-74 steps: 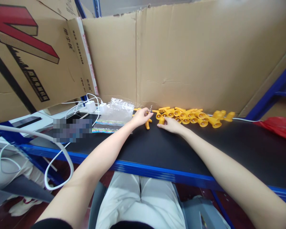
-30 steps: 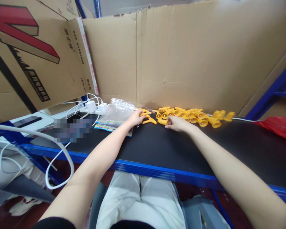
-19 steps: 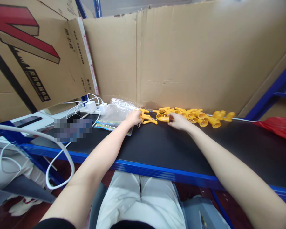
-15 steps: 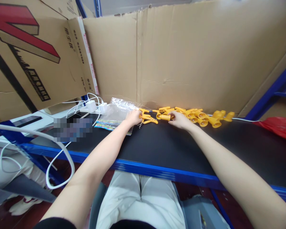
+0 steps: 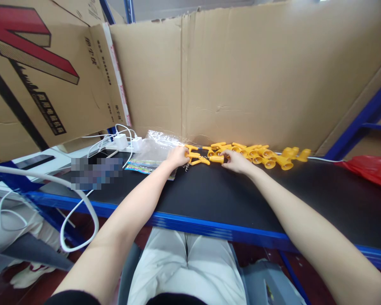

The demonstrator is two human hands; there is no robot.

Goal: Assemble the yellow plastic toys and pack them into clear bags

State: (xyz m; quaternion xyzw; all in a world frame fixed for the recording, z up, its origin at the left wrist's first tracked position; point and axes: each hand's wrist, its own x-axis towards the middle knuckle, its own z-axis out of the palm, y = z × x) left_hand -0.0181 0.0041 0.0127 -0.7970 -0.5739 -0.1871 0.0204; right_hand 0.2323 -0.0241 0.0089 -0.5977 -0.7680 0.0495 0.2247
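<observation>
My left hand [image 5: 178, 156] is closed on a yellow plastic piece [image 5: 194, 155] above the black shelf top, with short metal chain links hanging near it. A yellow branched piece [image 5: 200, 161] lies just below that. In my right hand [image 5: 236, 162], thumb and fingers grip a yellow cup-shaped piece [image 5: 216, 159], held sideways close to the left-hand piece. Whether the two touch, I cannot tell. Behind and right of my right hand lies a pile of yellow flared plastic pieces [image 5: 268, 163]. My fingertips partly hide the held parts.
Left of my hands lie a clear plastic bag [image 5: 157, 146], a white charger [image 5: 121, 140] and cables. A cardboard wall [image 5: 257, 76] stands along the back. A red bag [image 5: 373, 167] is at the right. The blue shelf edge [image 5: 209, 227] runs in front of my lap.
My right hand has moved slightly left, bringing the yellow cup-shaped piece nearer to my left hand. My left hand has stayed nearly in place.
</observation>
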